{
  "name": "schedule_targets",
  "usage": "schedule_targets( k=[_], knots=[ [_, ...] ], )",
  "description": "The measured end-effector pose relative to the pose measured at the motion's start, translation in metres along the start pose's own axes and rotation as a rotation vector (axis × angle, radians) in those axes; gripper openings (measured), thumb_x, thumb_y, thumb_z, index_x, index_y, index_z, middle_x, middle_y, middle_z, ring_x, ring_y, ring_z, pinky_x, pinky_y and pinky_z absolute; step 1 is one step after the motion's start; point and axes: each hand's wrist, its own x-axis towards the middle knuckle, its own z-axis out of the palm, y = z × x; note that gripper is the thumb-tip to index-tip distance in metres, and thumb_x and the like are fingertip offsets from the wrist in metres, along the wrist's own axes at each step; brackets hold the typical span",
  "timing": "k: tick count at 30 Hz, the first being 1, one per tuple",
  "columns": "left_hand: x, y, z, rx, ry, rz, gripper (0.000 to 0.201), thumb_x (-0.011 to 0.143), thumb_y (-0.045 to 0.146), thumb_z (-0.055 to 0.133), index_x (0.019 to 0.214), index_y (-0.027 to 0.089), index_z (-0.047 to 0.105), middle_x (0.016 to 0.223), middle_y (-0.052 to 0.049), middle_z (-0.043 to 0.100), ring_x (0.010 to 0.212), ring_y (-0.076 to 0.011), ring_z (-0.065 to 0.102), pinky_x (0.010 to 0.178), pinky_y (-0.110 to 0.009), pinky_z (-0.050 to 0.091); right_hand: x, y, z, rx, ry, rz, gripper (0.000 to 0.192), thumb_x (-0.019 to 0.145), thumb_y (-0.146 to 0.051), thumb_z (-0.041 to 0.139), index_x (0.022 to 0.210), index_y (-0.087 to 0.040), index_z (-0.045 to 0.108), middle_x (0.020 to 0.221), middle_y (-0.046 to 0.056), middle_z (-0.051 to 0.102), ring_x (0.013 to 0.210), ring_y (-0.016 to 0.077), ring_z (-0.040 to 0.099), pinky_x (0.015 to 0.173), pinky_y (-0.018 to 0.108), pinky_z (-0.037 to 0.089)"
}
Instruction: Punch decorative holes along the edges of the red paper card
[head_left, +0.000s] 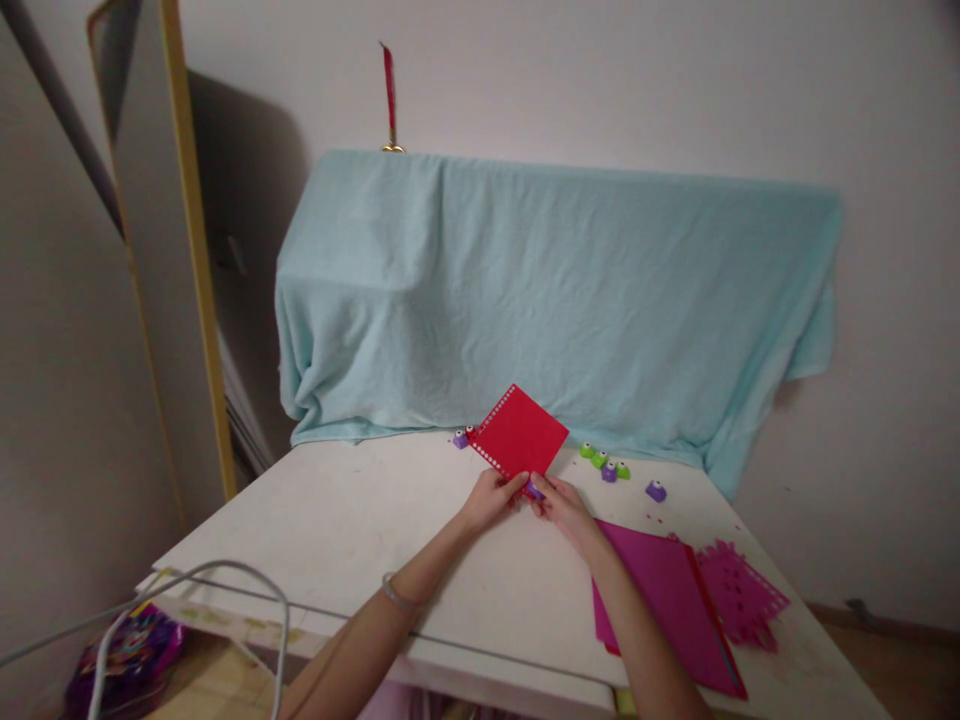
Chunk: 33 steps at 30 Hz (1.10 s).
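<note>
A red square of paper (523, 432) stands cornerwise above the white table, with rows of small holes along its two left edges. My left hand (491, 497) is closed on the paper near its lower corner. In my right hand (562, 505), close beside the left, is a small purple craft punch (535, 489), set at that same lower corner and partly covered by the fingers. Both thumbs lie on top, nearly meeting. Whether the punch is pressed down cannot be made out.
Several small green punches (587, 451) and a purple punch (656, 491) with eye shapes sit at the back right. Magenta sheets (667, 610) lie under my right forearm, beside a punched magenta sheet (739, 595). A light blue cloth (555, 310) hangs behind the table; a white cable (281, 620) loops front left.
</note>
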Motion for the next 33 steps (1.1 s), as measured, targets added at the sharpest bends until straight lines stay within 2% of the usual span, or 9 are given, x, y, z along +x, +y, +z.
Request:
schedule_targets(
  k=[6,15,24,33],
  knots=[
    [0.001,-0.002,0.001,0.053,0.027,-0.021,0.056,0.087,0.061,0.048,0.075,0.009,0.065,0.063,-0.004,0.060,0.056,-0.0110,0.048,0.052,-0.021,0.032,-0.001,-0.001,0.003,-0.037,-0.015,0.048,0.046,0.075,-0.059,0.071,0.086,-0.015,0.062,0.066,0.001,0.060,0.046,0.0077,0.046,0.044,0.023,0.026],
    [-0.002,0.008,0.000,0.064,-0.047,-0.009,0.058,0.089,0.062,0.043,0.071,0.011,0.065,0.063,-0.005,0.063,0.056,-0.0123,0.052,0.055,-0.022,0.036,-0.001,0.000,0.004,-0.033,-0.058,0.014,0.040,0.082,-0.054,0.066,0.087,-0.015,0.060,0.068,0.002,0.062,0.046,0.0080,0.049,0.046,0.022,0.033],
    [-0.002,0.010,0.005,-0.069,-0.089,-0.010,0.055,0.090,0.059,0.044,0.068,0.012,0.063,0.061,-0.004,0.061,0.055,-0.0107,0.051,0.055,-0.021,0.037,0.002,0.002,0.001,-0.122,-0.037,-0.034,0.042,0.082,-0.056,0.064,0.085,-0.015,0.060,0.064,0.003,0.062,0.043,0.0073,0.046,0.041,0.021,0.027],
    [-0.004,0.021,0.010,-0.166,-0.123,-0.009,0.057,0.087,0.065,0.046,0.066,0.013,0.060,0.060,-0.004,0.060,0.053,-0.0110,0.050,0.053,-0.023,0.037,0.002,0.000,0.002,-0.194,0.010,-0.099,0.043,0.081,-0.058,0.065,0.079,-0.014,0.062,0.061,0.002,0.060,0.042,0.0082,0.046,0.040,0.021,0.031]
  ],
)
